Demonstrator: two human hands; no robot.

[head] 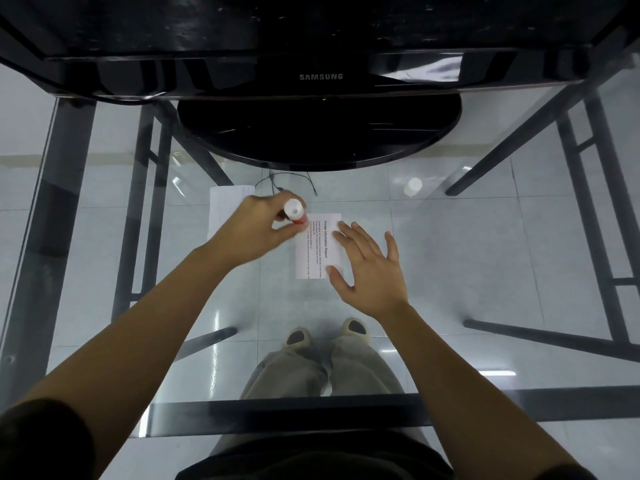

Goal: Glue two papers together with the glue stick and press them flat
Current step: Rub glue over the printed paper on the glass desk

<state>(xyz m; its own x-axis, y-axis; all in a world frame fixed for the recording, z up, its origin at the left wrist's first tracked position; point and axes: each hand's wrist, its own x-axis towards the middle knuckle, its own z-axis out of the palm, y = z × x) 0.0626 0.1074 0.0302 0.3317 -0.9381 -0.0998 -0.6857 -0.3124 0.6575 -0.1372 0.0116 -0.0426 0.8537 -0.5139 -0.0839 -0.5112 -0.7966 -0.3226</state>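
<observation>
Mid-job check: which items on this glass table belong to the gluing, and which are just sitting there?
In use: glue stick in left hand; printed paper under right hand; second paper.
Idle: white cap, monitor, thin cable.

Clear glossy glass table (485, 258), matt printed paper (320, 251)
</observation>
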